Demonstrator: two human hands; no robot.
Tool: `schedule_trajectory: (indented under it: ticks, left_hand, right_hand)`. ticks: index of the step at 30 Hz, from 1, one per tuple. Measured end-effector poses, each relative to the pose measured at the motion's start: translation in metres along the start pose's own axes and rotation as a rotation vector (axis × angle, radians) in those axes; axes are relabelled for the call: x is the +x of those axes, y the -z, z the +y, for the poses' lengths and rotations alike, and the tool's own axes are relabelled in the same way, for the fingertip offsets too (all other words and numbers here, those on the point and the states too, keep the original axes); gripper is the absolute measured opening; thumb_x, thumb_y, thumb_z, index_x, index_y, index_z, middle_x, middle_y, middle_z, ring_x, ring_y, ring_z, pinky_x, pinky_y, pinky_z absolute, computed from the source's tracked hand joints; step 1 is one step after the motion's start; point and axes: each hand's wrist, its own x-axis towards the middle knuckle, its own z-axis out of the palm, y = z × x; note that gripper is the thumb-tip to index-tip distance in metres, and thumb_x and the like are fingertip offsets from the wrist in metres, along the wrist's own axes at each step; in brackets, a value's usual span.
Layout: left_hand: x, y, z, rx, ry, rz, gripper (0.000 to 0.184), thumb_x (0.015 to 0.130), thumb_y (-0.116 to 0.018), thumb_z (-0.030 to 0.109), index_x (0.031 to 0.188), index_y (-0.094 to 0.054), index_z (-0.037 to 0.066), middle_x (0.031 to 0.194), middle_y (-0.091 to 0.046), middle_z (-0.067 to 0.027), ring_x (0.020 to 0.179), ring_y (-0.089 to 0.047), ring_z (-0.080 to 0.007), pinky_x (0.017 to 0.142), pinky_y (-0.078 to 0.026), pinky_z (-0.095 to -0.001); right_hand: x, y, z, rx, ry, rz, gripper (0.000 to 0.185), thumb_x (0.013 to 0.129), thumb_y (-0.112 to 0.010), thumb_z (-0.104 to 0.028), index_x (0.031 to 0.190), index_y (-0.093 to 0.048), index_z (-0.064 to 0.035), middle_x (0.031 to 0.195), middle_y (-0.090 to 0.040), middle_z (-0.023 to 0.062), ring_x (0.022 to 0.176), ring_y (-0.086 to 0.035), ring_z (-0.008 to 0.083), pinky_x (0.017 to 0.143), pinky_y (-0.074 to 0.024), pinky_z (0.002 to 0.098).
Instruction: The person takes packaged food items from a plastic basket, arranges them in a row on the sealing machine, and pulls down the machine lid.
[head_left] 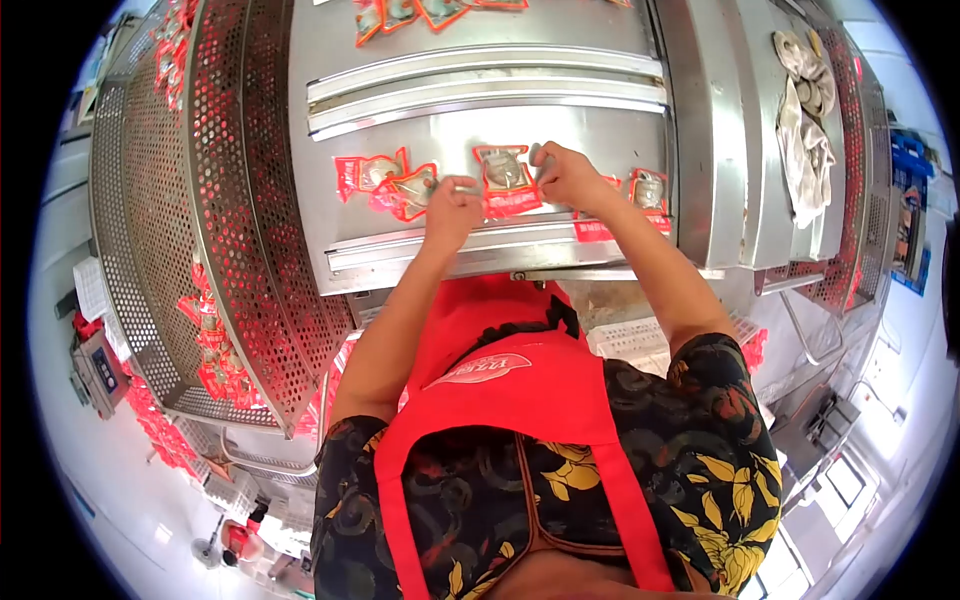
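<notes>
A red-edged clear packet [507, 180] lies on the steel surface [450, 130] between my two hands. My left hand [453, 208] has its fingers curled beside the packets on the left; whether it grips anything is too small to tell. Near it lie two overlapping packets, one [408, 192] by my fingers and another [372, 173] farther left. My right hand [565, 178] is closed in a pinch at the right edge of the middle packet. Under and beyond my right wrist lie more packets, one of them [648, 190] at the right end.
Metal rails [490, 90] cross the surface, with more packets [437, 10] behind them. A perforated steel basket [150, 230] with red packets stands left. Pale cloths [803, 130] lie on the right ledge. Another perforated basket [868, 180] is at far right.
</notes>
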Motion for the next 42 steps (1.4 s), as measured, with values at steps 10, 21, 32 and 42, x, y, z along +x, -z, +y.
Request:
schedule_trajectory:
  ticks: [10, 21, 32, 42]
  left_hand:
    - [0.024, 0.012, 0.005, 0.199, -0.05, -0.133, 0.035, 0.08, -0.064, 0.001, 0.114, -0.054, 0.0, 0.08, -0.067, -0.0073, 0.069, -0.062, -0.012, 0.061, -0.049, -0.0246]
    - [0.014, 0.011, 0.01, 0.098, 0.096, -0.136, 0.035, 0.082, -0.066, 0.002, 0.114, -0.054, 0.001, 0.084, -0.066, -0.0058, 0.073, -0.063, -0.0124, 0.068, -0.052, -0.0264]
    - [0.011, -0.01, 0.005, 0.57, -0.154, -0.268, 0.027, 0.081, -0.068, 0.007, 0.106, -0.06, 0.001, 0.077, -0.068, -0.0069, 0.074, -0.062, -0.0112, 0.066, -0.049, -0.0275]
    - [0.01, -0.012, 0.001, 0.67, -0.083, -0.17, 0.026, 0.08, -0.07, 0.016, 0.103, -0.063, 0.004, 0.081, -0.069, -0.009, 0.076, -0.065, -0.0151, 0.069, -0.05, -0.0285]
  right_hand:
    - [-0.002, -0.008, 0.013, 0.233, -0.103, 0.047, 0.043, 0.078, -0.064, 0.002, 0.115, -0.043, -0.0037, 0.078, -0.067, 0.0115, 0.057, -0.061, 0.0146, 0.047, -0.0447, 0.0254]
    - [0.009, -0.019, 0.029, -0.054, -0.059, 0.128, 0.046, 0.073, -0.066, 0.005, 0.113, -0.043, -0.001, 0.076, -0.065, 0.0128, 0.064, -0.065, 0.0215, 0.055, -0.0488, 0.0338]
    - [-0.037, -0.017, 0.023, -0.307, -0.011, 0.232, 0.042, 0.072, -0.068, 0.0, 0.108, -0.047, -0.0047, 0.075, -0.064, 0.0133, 0.072, -0.066, 0.0304, 0.066, -0.0511, 0.0396]
    - [-0.068, -0.046, 0.028, -0.644, 0.566, 0.165, 0.012, 0.074, -0.058, -0.004, 0.087, -0.058, -0.0025, 0.091, -0.055, 0.0116, 0.089, -0.058, 0.0327, 0.07, -0.0504, 0.0438]
